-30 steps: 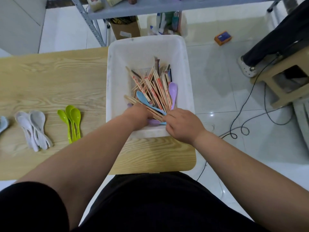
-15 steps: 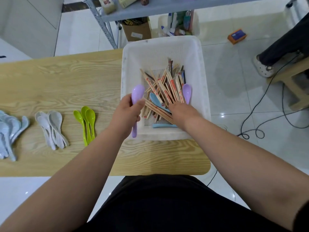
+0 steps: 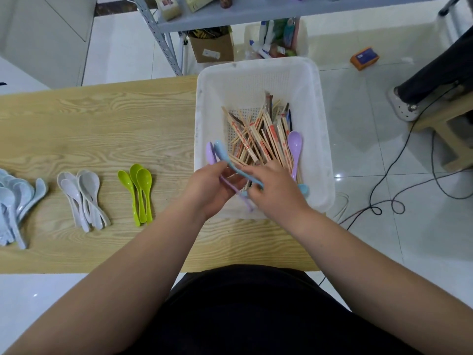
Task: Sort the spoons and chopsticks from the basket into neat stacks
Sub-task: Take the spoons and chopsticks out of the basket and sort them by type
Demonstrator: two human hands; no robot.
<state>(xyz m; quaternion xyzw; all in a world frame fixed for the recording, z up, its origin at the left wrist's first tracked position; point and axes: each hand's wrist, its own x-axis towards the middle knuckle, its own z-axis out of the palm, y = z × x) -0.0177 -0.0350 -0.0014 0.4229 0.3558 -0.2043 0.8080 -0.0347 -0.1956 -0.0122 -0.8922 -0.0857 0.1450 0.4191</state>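
Three green spoons (image 3: 139, 188), two purple spoons (image 3: 294, 143)

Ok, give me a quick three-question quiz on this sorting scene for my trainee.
1. True or false: the chopsticks lie stacked on the wooden table.
2. Which does the left hand grip? A, a metal fork; B, a purple spoon; C, chopsticks.
3. How many green spoons lie on the table?
Key: 1 false; 2 B; 3 three.
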